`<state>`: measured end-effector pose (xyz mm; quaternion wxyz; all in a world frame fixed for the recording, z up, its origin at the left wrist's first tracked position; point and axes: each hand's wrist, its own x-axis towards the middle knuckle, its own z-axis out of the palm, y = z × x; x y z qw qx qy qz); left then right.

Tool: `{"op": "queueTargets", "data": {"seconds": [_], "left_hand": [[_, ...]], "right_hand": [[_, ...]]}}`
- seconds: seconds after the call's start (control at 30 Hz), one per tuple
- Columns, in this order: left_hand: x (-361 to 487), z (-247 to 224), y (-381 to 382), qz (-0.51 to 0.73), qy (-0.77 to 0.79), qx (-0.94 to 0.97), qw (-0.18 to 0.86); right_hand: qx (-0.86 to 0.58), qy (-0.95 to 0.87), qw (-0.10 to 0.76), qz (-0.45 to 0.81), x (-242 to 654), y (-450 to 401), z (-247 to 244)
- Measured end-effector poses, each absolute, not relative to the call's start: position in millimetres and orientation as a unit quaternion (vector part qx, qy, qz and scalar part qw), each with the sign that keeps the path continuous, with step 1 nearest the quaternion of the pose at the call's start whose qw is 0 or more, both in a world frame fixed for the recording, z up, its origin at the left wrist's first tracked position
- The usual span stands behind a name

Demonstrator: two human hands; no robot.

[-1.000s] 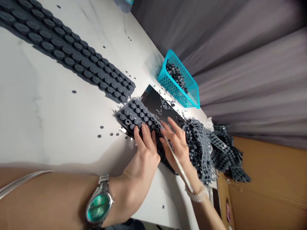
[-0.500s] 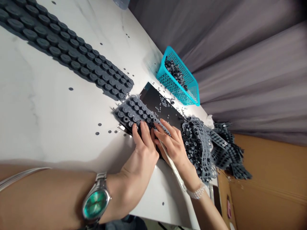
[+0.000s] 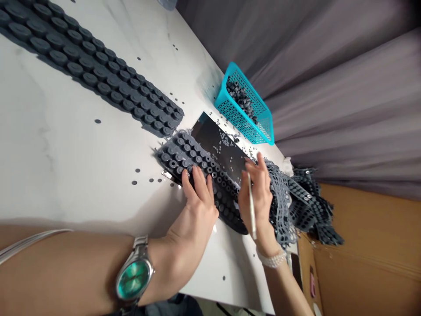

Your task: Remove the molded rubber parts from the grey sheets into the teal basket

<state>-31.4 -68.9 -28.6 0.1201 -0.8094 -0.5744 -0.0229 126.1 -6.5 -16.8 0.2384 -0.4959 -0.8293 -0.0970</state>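
Note:
My left hand [image 3: 197, 199] lies with spread fingertips on a dark grey rubber strip [image 3: 197, 153] studded with rows of round knobs. My right hand [image 3: 256, 193] is raised over the right part of the strip, its fingers closed on a thin white stick [image 3: 252, 208]. The strip rests partly on a black plate [image 3: 215, 140] scattered with small grey discs. Beyond its left end, a long strip with larger knobs [image 3: 98, 70] stretches to the upper left. Beside my right hand is a heap of grey perforated sheets and small rubber parts [image 3: 281, 193].
A turquoise basket [image 3: 245, 127] holding small dark parts stands on the white table [image 3: 82, 175] near the grey curtain [image 3: 312, 87]. More dark sheets [image 3: 312, 206] hang by the cardboard [image 3: 368, 245] at right. Loose dark discs dot the tabletop.
My right hand has lifted off the strip and moved right with the white stick, uncovering the strip's right part. My left hand has stayed in place.

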Motion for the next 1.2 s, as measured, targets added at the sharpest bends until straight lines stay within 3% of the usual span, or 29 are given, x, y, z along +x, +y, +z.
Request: {"op": "queueTargets", "data": {"seconds": [0.13,0.43,0.63,0.87,1.07,1.2], "left_hand": [[-30,-25,-70,0.008,-0.582,-0.806,0.108],[-31,-23,-70,-0.022,-0.571,-0.819,0.053],[-33,-28,-71,-0.118,-0.587,-0.801,-0.004],[-32,-28,-72,-0.099,-0.573,-0.810,0.072],[-34,-21,-70,-0.073,-0.571,-0.814,0.079],[-34,-19,-68,-0.068,-0.578,-0.811,0.052]], "right_hand": [[-0.521,-0.824,0.206,-0.087,135,-5,-11],[-0.283,-0.949,0.133,-0.035,93,-11,-6],[-0.273,-0.954,0.123,-0.023,98,-5,-8],[-0.257,-0.960,0.108,-0.023,94,1,-7],[-0.232,-0.966,0.094,-0.060,89,4,-8],[-0.342,-0.919,0.170,-0.097,98,14,-11]]}}
